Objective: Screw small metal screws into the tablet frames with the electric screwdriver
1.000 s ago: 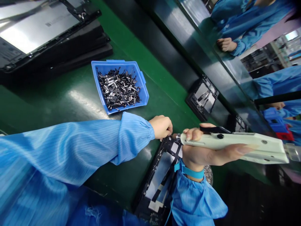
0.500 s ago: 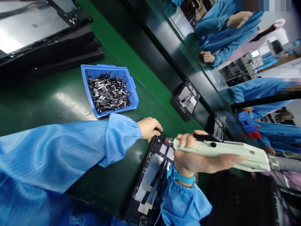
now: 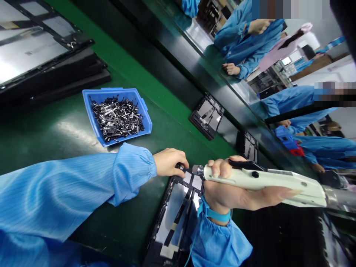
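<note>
One black part [image 3: 180, 165] now shows pinched in your left hand [image 3: 168, 162], seemingly steadied mid-frame; your right hand [image 3: 226, 194] grips the driver [image 3: 289, 180].

We have bare table [image 3: 167, 128] between the blue bin [image 3: 148, 122] and the far open device [image 3: 208, 115]; our left sleeve [image 3: 83, 185] blocks the near side, our electric screwdriver [image 3: 308, 189] the right.

Striped blue sleeves [image 3: 69, 185], blue wristband [image 3: 218, 214]
</note>
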`<act>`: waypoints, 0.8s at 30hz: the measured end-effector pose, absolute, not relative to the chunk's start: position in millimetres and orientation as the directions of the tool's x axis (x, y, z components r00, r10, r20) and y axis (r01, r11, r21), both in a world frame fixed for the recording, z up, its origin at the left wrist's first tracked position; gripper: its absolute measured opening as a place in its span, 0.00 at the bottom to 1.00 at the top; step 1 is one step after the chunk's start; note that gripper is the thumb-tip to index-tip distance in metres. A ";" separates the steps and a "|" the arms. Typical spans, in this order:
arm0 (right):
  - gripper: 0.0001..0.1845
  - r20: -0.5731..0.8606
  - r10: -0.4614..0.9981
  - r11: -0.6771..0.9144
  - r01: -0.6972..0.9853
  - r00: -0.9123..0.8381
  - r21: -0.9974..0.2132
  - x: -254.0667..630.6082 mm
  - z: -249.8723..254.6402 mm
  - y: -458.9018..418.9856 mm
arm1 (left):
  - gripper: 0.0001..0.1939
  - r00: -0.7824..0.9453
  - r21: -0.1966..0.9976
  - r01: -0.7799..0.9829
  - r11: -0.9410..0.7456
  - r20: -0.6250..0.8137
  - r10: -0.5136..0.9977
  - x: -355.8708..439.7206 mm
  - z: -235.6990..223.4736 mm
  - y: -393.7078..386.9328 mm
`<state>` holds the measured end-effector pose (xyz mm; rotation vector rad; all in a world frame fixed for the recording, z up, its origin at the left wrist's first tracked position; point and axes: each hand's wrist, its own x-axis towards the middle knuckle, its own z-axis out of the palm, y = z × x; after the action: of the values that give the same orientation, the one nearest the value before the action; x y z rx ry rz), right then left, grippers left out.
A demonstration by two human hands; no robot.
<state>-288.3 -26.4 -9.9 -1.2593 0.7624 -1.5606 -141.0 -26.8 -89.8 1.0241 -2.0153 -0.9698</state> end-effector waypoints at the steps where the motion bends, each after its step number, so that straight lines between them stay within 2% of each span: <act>1: 0.37 0.370 -0.929 -0.355 0.287 -0.004 -0.890 -288.8 -10.3 -26.8 | 0.08 -0.461 0.840 -0.349 0.416 0.233 -0.856 -141.7 -90.0 -25.9; 5: 0.39 0.403 -0.915 -0.381 0.278 0.024 -0.882 -290.6 -11.8 -27.9 | 0.06 -0.441 0.849 -0.331 0.413 0.247 -0.863 -142.7 -90.5 -25.5; 14: 0.41 0.376 -0.926 -0.350 0.294 0.035 -0.889 -291.1 -11.9 -24.2 | 0.07 -0.428 0.881 -0.266 0.391 0.255 -0.867 -141.7 -91.9 -26.1; 24: 0.39 0.388 -0.920 -0.356 0.300 0.055 -0.885 -291.0 -11.6 -25.1 | 0.07 -0.420 0.882 -0.251 0.399 0.272 -0.866 -146.0 -98.8 -31.4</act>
<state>-291.0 -25.1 -11.6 -1.3054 0.7011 -1.5167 -146.0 -31.4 -98.8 0.9585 -1.8904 -1.0156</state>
